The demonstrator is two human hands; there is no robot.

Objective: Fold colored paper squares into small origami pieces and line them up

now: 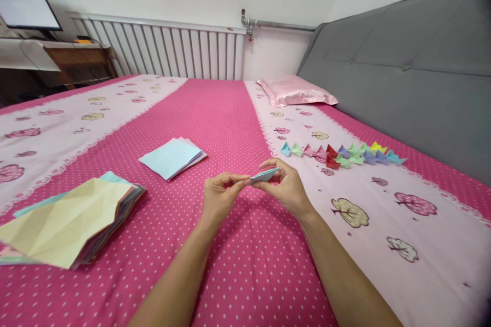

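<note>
Both hands meet above the pink dotted bedsheet, holding one folded light blue paper piece. My left hand pinches its left end with closed fingers. My right hand grips the right end, fingers curled over the top edge. The piece is flat and narrow, seen nearly edge-on. A row of several small folded paper shapes in mixed colours lies on the sheet just right of my right hand.
A small stack of square papers, light blue on top, lies ahead left. A larger creased stack, yellow on top, sits at the near left. A pink pillow, grey headboard, radiator and monitor stand farther off.
</note>
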